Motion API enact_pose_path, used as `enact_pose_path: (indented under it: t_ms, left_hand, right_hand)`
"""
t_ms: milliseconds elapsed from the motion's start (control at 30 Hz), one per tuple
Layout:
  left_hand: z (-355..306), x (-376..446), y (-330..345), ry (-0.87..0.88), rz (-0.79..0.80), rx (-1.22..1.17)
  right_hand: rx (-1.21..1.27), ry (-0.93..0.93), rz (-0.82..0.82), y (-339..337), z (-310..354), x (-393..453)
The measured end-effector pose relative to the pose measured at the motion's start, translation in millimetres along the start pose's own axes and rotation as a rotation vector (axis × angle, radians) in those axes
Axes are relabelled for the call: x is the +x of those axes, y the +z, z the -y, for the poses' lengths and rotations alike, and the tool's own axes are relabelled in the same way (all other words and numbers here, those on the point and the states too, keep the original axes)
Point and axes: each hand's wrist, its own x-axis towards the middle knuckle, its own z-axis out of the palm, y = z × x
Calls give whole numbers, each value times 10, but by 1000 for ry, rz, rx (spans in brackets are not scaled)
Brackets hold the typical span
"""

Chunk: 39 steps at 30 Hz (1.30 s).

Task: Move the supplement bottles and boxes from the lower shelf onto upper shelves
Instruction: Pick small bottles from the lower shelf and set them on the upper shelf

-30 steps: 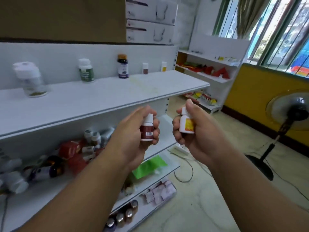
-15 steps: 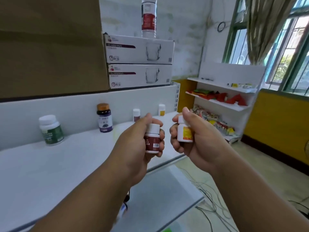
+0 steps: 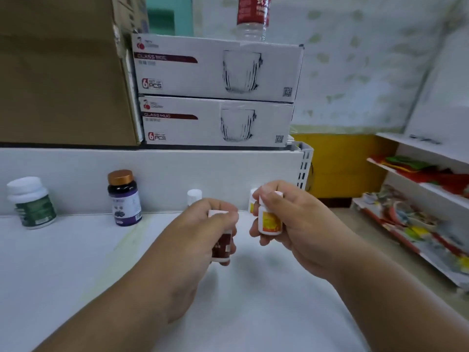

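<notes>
- Supplement bottles are split between the hands and the upper shelf (image 3: 76, 262); two small ones are held above its white surface, neither set down yet.
- Left hand (image 3: 193, 240) curls its fingers round a white-capped bottle with a dark red label (image 3: 223, 246), tilted and partly hidden by the fingers.
- Right hand (image 3: 291, 224) pinches a white bottle with a yellow-orange label (image 3: 269, 221), roughly upright and just above the shelf.
- Already standing along the back wall: a green-labelled white bottle (image 3: 31, 203), a dark bottle with a copper cap (image 3: 124, 198), a small white-capped bottle (image 3: 194, 196) and another small one (image 3: 252, 201) mostly hidden behind the right hand.
- My judgement: the job is partway through, with four placed and two about to join the row.
- Lower shelf lies out of view, so I cannot tell how much is left there.
- Two glass-mug boxes (image 3: 215, 92) sit stacked on the ledge above, beside a brown carton (image 3: 58, 72).
</notes>
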Motion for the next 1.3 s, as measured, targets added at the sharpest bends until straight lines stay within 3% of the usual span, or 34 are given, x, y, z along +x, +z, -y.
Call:
enact_pose_path:
  t_ms: [200,433,600,767,900,1000,1133,1300]
  left_hand:
    - [53,265,244,4,-68,62]
    - [154,605,268,29,-23,385]
    - [244,740,213,24,-58,579]
    - [278,796,130,28,-93,714]
    - [149,837,-33,50,-126,938]
    - [53,883,-202,87,-145,1135]
    - [113,979,-337,158,-162,1197]
    - [227,1043,-422,210,-181,1187]
  right_hand:
    - [-93,-21,126,-368,-118,329]
    - [-379,-93,9,-481,-422,703]
    - [-855,-283,-51,-509,-525,885]
    - [-969,-340,-69,-477,-529,861]
    - [-1057,-504,-128,-418,-406,745]
    - [-1094,-512,20,-195,-295,697]
    - [-1128,-469,189,15,-236,693]
    - [-1137,-445,221,113,-214,683]
